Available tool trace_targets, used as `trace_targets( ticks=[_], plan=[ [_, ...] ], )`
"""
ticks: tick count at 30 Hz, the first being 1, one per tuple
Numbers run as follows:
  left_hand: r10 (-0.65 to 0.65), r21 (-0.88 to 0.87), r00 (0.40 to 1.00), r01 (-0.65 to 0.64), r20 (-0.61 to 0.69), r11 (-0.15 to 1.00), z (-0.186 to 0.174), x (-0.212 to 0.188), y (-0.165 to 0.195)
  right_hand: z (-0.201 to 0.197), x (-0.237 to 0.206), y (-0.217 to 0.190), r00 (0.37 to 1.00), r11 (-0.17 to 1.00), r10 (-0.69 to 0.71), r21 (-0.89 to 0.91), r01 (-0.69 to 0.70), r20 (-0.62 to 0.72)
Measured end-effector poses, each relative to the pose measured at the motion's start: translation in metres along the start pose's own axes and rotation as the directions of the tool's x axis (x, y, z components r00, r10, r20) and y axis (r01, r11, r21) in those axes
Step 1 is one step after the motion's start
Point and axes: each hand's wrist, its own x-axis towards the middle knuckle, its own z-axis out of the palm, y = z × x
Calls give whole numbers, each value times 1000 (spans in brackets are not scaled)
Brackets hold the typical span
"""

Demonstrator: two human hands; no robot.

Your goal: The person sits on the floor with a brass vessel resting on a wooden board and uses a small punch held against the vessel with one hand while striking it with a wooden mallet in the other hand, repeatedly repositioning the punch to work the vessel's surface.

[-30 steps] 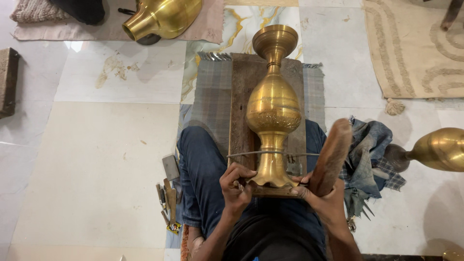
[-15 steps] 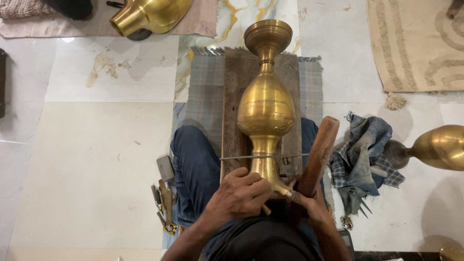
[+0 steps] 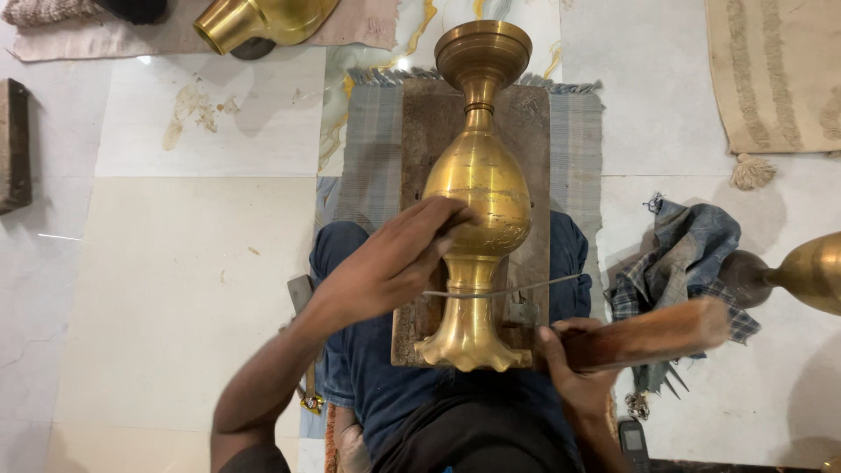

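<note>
Brass vase lies on a board, its belly under the left hand's fingertips. Beside its scalloped foot, the right hand grips a wooden mallet.

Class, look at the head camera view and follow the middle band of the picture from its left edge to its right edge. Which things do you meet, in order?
Dark block → left hand → brass vase → wooden mallet in the right hand → checked cloth → second brass vessel.

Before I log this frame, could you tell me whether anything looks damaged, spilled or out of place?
Little stands out. The floor tile at upper left carries a yellowish stain, and a brass vessel lies tipped on its side on a cloth nearby. The brass vase under the left hand shows no visible damage.
</note>
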Motion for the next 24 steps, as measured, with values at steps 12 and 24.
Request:
trace_targets(
  ticks=[12,24],
  plan=[
    [203,20,924,-222,324,975,38,129,-13,6,-8,-6,996,994,91,-56,-92,-27],
    [399,-55,734,-445,550,894,33,151,-26,-8,-33,15,930,932,355,-108,-345,92]
  ],
)
